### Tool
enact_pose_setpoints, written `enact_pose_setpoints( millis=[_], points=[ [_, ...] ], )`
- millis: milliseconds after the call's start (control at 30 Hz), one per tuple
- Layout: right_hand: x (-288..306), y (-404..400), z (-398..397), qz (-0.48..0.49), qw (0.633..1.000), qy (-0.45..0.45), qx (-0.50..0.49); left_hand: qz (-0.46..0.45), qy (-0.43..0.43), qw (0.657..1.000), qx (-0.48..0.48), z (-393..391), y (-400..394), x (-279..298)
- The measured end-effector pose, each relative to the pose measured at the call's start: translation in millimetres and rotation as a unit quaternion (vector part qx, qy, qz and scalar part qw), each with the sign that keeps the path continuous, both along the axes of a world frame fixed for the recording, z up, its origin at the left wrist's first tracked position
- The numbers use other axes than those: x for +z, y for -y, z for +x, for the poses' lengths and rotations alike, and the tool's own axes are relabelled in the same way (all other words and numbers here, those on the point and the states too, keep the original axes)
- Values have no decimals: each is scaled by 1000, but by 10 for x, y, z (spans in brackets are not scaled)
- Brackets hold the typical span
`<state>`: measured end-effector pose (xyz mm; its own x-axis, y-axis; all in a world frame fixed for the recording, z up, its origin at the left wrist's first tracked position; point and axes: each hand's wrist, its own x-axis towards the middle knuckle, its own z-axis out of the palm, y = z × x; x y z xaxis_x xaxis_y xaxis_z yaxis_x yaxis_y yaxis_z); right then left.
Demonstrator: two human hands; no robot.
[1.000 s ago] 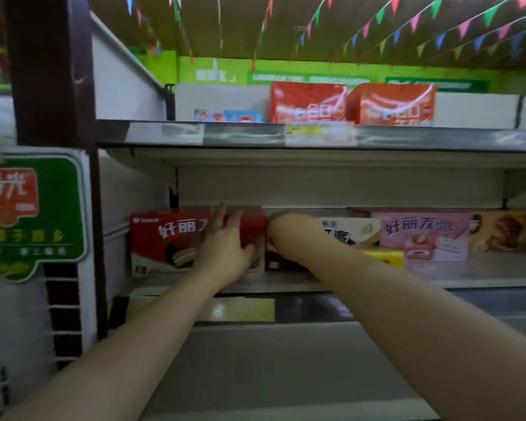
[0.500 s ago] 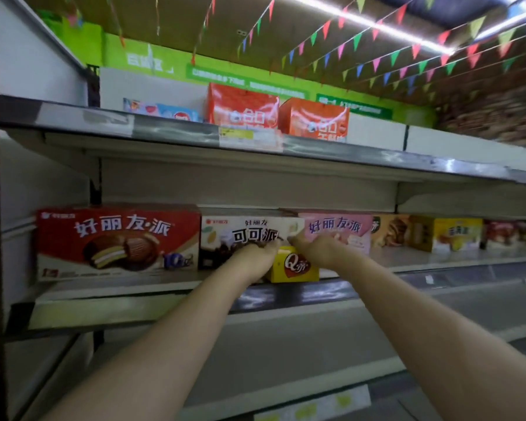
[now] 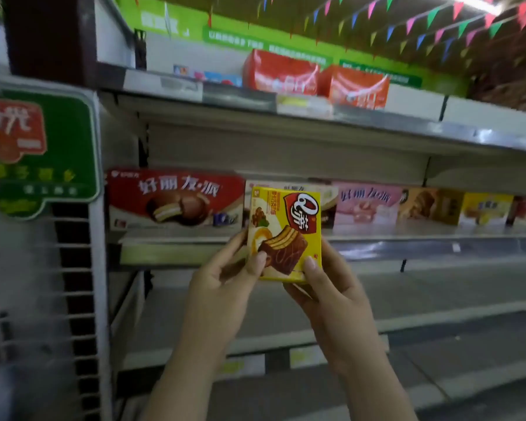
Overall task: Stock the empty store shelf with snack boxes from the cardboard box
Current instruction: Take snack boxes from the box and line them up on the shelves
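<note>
Coloured bunting (image 3: 431, 16) under the ceiling — green wall band (image 3: 176, 22), green sign (image 3: 40, 153) at left.

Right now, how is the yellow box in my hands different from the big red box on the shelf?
The yellow box is held upright, off the shelf, by the left hand and the right hand; the red box lies lengthwise on the shelf. The yellow box is taller than wide and smaller; the red box is wide and low. Both picture a chocolate-coated cake.

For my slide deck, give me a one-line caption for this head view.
Both hands, left hand and right hand, hold a yellow snack box before the stocked shelf.
</note>
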<state>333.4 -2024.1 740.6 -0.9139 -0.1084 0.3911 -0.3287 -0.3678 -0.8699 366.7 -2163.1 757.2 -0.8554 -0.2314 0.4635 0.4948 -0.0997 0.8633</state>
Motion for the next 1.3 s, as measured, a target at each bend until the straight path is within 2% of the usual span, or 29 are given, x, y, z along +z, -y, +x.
enact_pose_setpoints(
  millis=[167, 267, 433, 600, 700, 800, 900, 967, 1133, 1300],
  points=[
    [-169, 190, 350, 3, 999, 32, 27, 6, 39, 999, 7, 332, 309, -181],
    [-210, 136, 596, -3, 999, 51, 9, 22, 47, 999, -13, 439, 255, -289],
    [-214, -312, 946, -93, 985, 101, -101, 29, 76, 992, -98, 494, -250, -396],
    [-284, -1188, 1279, -134, 954, 141, -226, 27, 167, 961, -217, 590, -1076, -535],
    [-295, -1830, 1578, -120, 941, 140, -284, 63, 213, 922, -317, 688, -1655, -596],
    [-279, -2436, 1937, -118, 927, 143, -327, 54, 217, 889, -400, 866, -2255, -629],
    [-199, -3099, 2355, -125, 917, 127, -358, 91, 234, 847, -468, 1112, -2971, -615],
    [-135, -3627, 2664, -104, 913, 105, -380, 119, 234, 839, -476, 1320, -3566, -563],
    [-41, -4619, 3119, 5, 906, 95, -412, 174, 217, 844, -458, 1829, -4818, -403],
    [19, -5410, 3127, -19, 901, 82, -425, 169, 220, 842, -464, 1906, -5570, -313]
  ],
)
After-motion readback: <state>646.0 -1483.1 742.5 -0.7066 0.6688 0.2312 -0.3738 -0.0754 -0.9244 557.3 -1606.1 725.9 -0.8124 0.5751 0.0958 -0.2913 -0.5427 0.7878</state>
